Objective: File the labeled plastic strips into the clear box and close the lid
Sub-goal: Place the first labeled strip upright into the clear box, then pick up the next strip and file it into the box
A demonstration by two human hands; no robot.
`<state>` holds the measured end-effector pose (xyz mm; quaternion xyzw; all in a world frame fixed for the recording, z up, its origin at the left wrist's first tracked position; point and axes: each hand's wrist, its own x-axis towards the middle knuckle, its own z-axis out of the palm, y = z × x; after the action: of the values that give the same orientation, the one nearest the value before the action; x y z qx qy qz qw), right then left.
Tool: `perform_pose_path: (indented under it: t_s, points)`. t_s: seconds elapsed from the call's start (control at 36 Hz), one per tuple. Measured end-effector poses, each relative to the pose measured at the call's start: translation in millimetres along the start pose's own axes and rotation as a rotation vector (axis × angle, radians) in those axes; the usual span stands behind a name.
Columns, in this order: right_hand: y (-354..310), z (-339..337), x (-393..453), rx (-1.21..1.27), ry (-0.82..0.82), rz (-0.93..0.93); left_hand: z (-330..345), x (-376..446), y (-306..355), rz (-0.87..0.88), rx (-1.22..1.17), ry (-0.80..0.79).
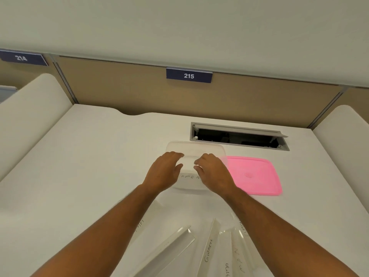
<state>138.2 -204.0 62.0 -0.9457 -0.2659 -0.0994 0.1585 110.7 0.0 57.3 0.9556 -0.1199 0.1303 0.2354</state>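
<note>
Both hands over the clear box [196,148], mid-counter [95,156]. Left hand [163,170] sits at the box's left side, palm down, fingers [175,154] loosely curled and slightly spread, tips at or over the rim; can't tell if they actually grip the wall or just rest on it. Right hand [214,170] mirrors it on the right side, fingers [199,161] curled inward over the opening, thumb tucked toward the middle; can't tell if anything is pinched between them. Small gap between the two hands, not touching each other. One labeled strip [189,177] visible inside the box through the near wall, handwriting partly readable, partly hidden by the hands. Pink lid [257,174] lies flat on the counter just right of the box, its left edge right at the box, box open. More plastic strips [209,248] fanned out on the counter near the bottom edge, between and under the forearms, well apart from the box; handwritten labels, one reads "GIRAFFE", others partly cut off. Behind the box: an open cable hatch [239,136] in the counter, flap raised. Tan divider panel [139,90] at the back with a blue "215" tag [189,75]; a "214" tag [22,57] far left.
</note>
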Motion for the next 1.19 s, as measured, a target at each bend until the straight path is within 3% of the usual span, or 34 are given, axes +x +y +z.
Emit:
perform_pose_path:
  t_s: [0.08,0.19,0.47,0.69,0.94,1.19]
  points:
    - [-14.2,8.1,-6.0,0.009,0.051,-0.052,-3.2,-19.9,-3.3,0.007,-0.028,0.104]
    - [-32.4,15.7,-15.0,0.021,0.084,-0.137,-5.8,-44.4,-16.0,-0.066,-0.055,0.08]
    - [-54.8,27.7,-40.3,0.008,0.013,-0.216,0.5,-85.3,-48.9,-0.175,-0.02,-0.492]
    - [-57.7,28.7,-55.4,0.072,-0.213,-0.087,6.0,-92.4,-51.0,-0.152,0.043,-0.514]
    - [-63.0,27.3,-56.1,0.321,-0.589,0.268,1.0,-88.2,-45.2,-0.205,-0.064,-0.505]
    - [-67.1,30.2,-54.4,0.703,-0.624,0.455,-10.2,-73.3,-26.0,-0.178,-0.282,-0.485]
